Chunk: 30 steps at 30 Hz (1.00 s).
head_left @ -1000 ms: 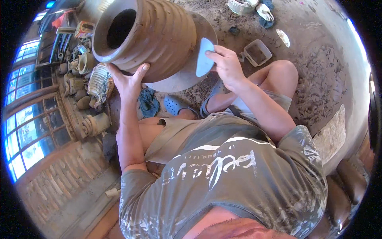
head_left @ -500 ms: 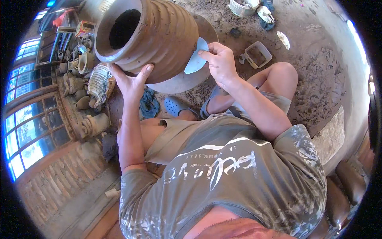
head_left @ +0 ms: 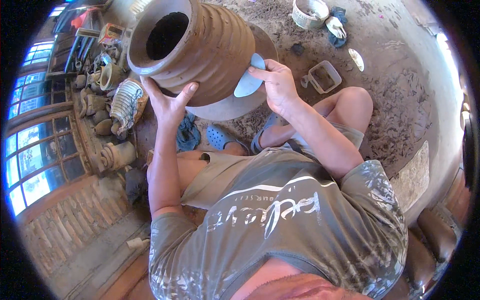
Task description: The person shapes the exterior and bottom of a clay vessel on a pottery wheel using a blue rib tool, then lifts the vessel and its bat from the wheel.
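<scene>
Scraper [head_left: 248, 80] lower on pot [head_left: 210, 50]

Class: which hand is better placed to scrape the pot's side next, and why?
Right. The right hand holds the blue scraper against the pot, while the left hand only braces it.

Your left hand [head_left: 167, 102] rests on a clay pot [head_left: 200, 47] that looks damp, brown and matt, with ridged, rough walls. Your right hand [head_left: 277, 85] holds a pale blue scraper [head_left: 248, 82], smooth and plastic-looking, flat against that clay. The round wheel [head_left: 235, 105] under the pot is dull and smeared with clay. Your shirt [head_left: 290, 225] is grey cloth, streaked with dried slip. The floor [head_left: 395, 115] is rough and caked with mud.
</scene>
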Available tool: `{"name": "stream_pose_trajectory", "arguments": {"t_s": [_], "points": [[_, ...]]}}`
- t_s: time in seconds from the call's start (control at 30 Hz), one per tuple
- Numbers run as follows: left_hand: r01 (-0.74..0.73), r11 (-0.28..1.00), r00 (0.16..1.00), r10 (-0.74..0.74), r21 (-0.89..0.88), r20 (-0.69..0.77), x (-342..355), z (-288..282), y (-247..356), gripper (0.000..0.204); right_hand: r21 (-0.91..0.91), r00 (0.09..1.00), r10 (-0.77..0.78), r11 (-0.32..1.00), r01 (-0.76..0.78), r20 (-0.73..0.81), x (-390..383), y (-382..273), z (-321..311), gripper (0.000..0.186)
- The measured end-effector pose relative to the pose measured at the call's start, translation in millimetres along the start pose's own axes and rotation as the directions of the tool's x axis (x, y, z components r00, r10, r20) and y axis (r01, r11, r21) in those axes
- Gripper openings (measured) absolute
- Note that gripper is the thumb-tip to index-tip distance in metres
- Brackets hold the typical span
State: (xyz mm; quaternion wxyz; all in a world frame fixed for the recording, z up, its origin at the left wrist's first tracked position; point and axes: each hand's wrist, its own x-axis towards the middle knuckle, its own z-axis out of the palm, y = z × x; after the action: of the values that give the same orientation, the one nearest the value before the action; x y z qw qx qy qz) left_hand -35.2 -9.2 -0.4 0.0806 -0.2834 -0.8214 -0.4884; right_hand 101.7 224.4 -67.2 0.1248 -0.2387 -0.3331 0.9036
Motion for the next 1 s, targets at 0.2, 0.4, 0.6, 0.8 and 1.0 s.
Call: {"name": "stream_pose_trajectory", "arguments": {"t_s": [0.2, 0.4, 0.6, 0.8, 1.0], "points": [[-0.014, 1.0, 1.0, 0.014, 0.012, 0.003, -2, -3, -4, 0.13, 0.269, 0.996, -0.028, 0.963, 0.004, 0.087, -6, -26, -20, 0.021], [0.036, 0.996, 0.999, -0.034, -0.077, 0.024, 2, -1, 2, 0.128, -0.572, 0.944, -0.236, 0.752, 0.329, 0.232, 3, -18, -60, 0.032], [0.065, 0.993, 0.998, -0.065, -0.101, 0.001, -1, 2, 12, 0.128, -0.688, 0.945, -0.077, 0.667, 0.285, 0.318, -20, -5, -19, 0.099], [0.021, 0.997, 1.0, -0.022, -0.07, -0.011, 0, 4, 8, 0.131, -0.717, 0.928, -0.122, 0.603, 0.351, 0.352, -64, 39, 0, 0.101], [0.009, 0.999, 1.0, -0.009, -0.047, 0.017, 1, 1, 5, 0.129, -0.595, 0.669, -0.116, 0.364, 0.717, 0.734, -83, 54, -16, 0.06]]}}
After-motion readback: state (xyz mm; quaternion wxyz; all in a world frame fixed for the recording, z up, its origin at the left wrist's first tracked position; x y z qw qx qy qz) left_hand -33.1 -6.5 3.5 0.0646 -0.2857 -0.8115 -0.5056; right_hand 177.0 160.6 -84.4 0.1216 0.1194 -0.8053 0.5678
